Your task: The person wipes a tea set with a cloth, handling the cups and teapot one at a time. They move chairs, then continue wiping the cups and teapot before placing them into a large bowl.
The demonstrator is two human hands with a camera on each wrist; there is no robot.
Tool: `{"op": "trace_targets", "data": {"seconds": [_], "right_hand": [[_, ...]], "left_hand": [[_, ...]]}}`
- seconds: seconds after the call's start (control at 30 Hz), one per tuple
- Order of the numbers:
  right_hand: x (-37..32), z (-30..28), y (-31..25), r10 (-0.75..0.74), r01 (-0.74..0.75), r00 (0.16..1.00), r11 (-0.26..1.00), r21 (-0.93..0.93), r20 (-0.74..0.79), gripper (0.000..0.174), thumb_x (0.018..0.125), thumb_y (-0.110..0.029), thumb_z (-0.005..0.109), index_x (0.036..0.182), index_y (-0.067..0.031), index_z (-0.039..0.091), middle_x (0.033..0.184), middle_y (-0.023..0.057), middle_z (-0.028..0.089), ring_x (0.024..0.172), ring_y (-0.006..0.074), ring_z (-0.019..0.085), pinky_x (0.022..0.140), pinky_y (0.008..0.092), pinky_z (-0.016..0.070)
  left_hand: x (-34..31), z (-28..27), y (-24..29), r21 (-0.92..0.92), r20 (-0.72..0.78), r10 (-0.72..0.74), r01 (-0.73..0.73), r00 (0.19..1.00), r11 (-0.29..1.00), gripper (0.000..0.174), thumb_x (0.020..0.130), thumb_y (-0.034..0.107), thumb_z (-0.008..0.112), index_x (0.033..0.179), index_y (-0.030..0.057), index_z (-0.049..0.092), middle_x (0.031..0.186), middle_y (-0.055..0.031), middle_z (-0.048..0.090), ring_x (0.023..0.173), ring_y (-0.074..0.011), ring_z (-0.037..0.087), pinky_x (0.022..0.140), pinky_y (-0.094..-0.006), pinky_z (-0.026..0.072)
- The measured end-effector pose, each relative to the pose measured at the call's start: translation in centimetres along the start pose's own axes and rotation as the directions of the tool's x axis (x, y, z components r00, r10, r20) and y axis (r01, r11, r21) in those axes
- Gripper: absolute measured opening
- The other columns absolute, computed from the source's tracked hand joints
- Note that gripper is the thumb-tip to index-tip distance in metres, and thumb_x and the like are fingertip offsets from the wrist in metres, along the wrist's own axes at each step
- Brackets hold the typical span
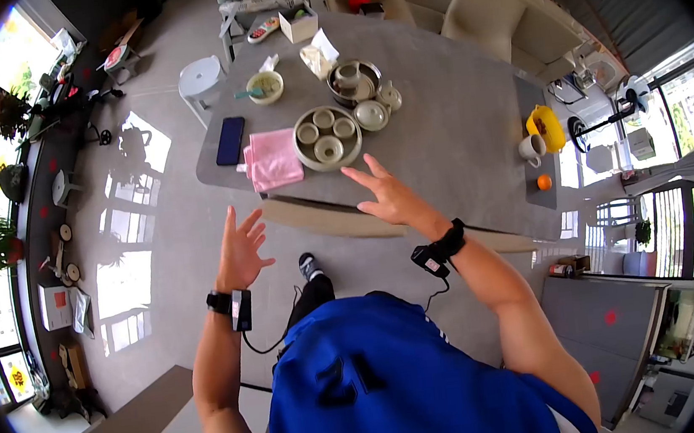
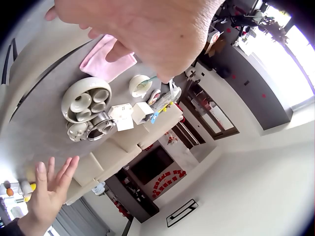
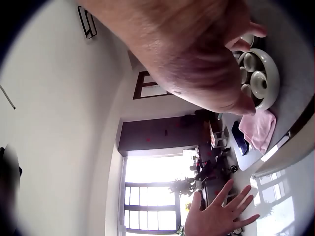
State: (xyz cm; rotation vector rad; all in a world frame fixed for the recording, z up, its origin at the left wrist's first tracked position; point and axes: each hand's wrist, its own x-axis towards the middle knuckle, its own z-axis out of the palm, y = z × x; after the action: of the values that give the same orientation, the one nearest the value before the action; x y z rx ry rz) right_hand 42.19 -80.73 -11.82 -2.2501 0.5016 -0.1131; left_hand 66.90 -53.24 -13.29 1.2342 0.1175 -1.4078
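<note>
My left hand [image 1: 241, 251] is raised off the near edge of the table, fingers spread, holding nothing. My right hand [image 1: 394, 200] hovers by that edge, its fingers also spread and pointing toward a round pale tray [image 1: 333, 165] with several small cups. Left of the tray lies a folded pink cloth [image 1: 275, 160], nearest to the left hand. A small lidded teapot [image 1: 371, 116] and a shiny metal bowl [image 1: 341, 92] stand just behind the tray. In the left wrist view the left palm [image 2: 142, 29] fills the top, and the right hand [image 2: 48, 199] shows below, fingers extended.
A dark blue phone [image 1: 230, 141] lies left of the cloth. Farther back are a bowl [image 1: 268, 98] with a spoon, tissues [image 1: 319, 57] and a white box [image 1: 299, 27]. On the right end sit a mug [image 1: 531, 149], a yellow basket [image 1: 553, 129] and an orange [image 1: 544, 183].
</note>
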Motion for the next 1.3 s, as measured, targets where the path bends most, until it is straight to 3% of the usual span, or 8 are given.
{"op": "trace_targets", "data": {"seconds": [0.27,0.63,0.77,0.9,1.03,1.07,1.2,1.3], "right_hand": [[17.8,-6.5,8.7,0.154,-0.172,0.983,0.966,-0.194,-0.102,0.082,0.078,-0.031,0.081,0.154,-0.0351,0.052,0.165,0.0343,0.029,0.149,0.05,0.038,0.12,0.0535,0.0371],[39.4,-8.9,15.7,0.342,-0.356,0.934,0.847,-0.394,-0.107,0.067,0.082,-0.039,0.076,0.147,-0.0414,0.06,0.164,0.0139,0.039,0.144,0.0436,0.043,0.117,0.0615,0.036],[43.1,-6.8,21.8,0.245,-0.28,0.954,0.933,-0.225,-0.172,0.055,0.09,-0.034,0.066,0.142,-0.0183,0.064,0.156,0.0101,0.052,0.141,0.0365,0.05,0.112,0.0578,0.0428],[40.8,-8.2,18.4,-0.067,-0.037,0.857,0.981,-0.191,-0.51,0.043,0.094,-0.024,0.061,0.134,-0.0076,0.065,0.142,0.012,0.064,0.125,0.0362,0.062,0.103,0.0462,0.0508],[39.9,-8.8,18.2,-0.153,0.076,0.918,0.974,-0.216,-0.367,0.046,0.095,-0.021,0.061,0.138,-0.0073,0.063,0.147,0.0123,0.061,0.13,0.0354,0.059,0.106,0.0457,0.0491],[39.7,-8.9,18.8,-0.021,-0.024,0.958,0.988,-0.154,-0.286,0.05,0.095,-0.021,0.062,0.142,-0.0057,0.061,0.15,0.015,0.059,0.136,0.0354,0.056,0.111,0.0427,0.0465],[40.8,-11.3,16.9,-0.186,0.209,0.88,0.978,0.003,-0.438,0.05,0.096,-0.019,0.064,0.142,-0.0006,0.061,0.15,0.0207,0.059,0.14,0.0337,0.056,0.113,0.0378,0.0449],[37.6,-14.3,7.3,-0.178,0.321,0.846,0.923,0.214,-0.502,0.041,0.099,-0.014,0.064,0.136,0.002,0.065,0.146,0.0178,0.063,0.13,0.0248,0.063,0.107,0.0339,0.0497]], "left_hand": [[3.4,-4.8,5.8,0.008,0.05,0.055,-0.056,0.997,0.998,0.062,0.107,0.049,0.054,0.152,0.0066,0.047,0.146,-0.0177,0.059,0.134,-0.0302,0.056,0.113,-0.0509,0.0416],[0.7,-2.8,9.1,0.119,-0.274,0.168,-0.14,0.947,0.983,0.063,0.107,0.038,0.057,0.156,0.0013,0.042,0.149,-0.0207,0.055,0.132,-0.0323,0.058,0.109,-0.0481,0.0473],[0.5,-2.6,9.7,0.167,-0.326,0.165,-0.115,0.931,0.979,0.062,0.107,0.035,0.056,0.157,0.0004,0.042,0.15,-0.0206,0.055,0.133,-0.0319,0.057,0.109,-0.0466,0.0474],[2.1,-1.7,10.0,0.148,-0.299,0.165,-0.125,0.94,0.981,0.062,0.107,0.034,0.058,0.156,-0.0007,0.041,0.149,-0.0203,0.056,0.134,-0.0316,0.057,0.108,-0.0458,0.0479],[5.4,-0.7,10.5,0.152,-0.182,0.158,-0.131,0.971,0.98,0.063,0.107,0.034,0.06,0.157,-0.0009,0.041,0.149,-0.0195,0.056,0.133,-0.0305,0.058,0.108,-0.0452,0.0477],[5.7,-0.1,10.3,0.158,-0.171,0.148,-0.121,0.974,0.98,0.063,0.107,0.034,0.06,0.157,-0.0008,0.041,0.149,-0.0188,0.056,0.133,-0.03,0.058,0.108,-0.0449,0.0476],[8.4,2.4,13.1,0.199,-0.075,0.192,-0.174,0.979,0.965,0.062,0.108,0.033,0.059,0.157,-0.0002,0.041,0.149,-0.0163,0.057,0.134,-0.0289,0.058,0.108,-0.0441,0.0473],[8.4,3.1,14.0,0.218,-0.008,0.211,-0.204,0.977,0.954,0.062,0.11,0.038,0.054,0.159,0.0024,0.038,0.152,-0.015,0.054,0.135,-0.0281,0.057,0.109,-0.044,0.0469]]}}
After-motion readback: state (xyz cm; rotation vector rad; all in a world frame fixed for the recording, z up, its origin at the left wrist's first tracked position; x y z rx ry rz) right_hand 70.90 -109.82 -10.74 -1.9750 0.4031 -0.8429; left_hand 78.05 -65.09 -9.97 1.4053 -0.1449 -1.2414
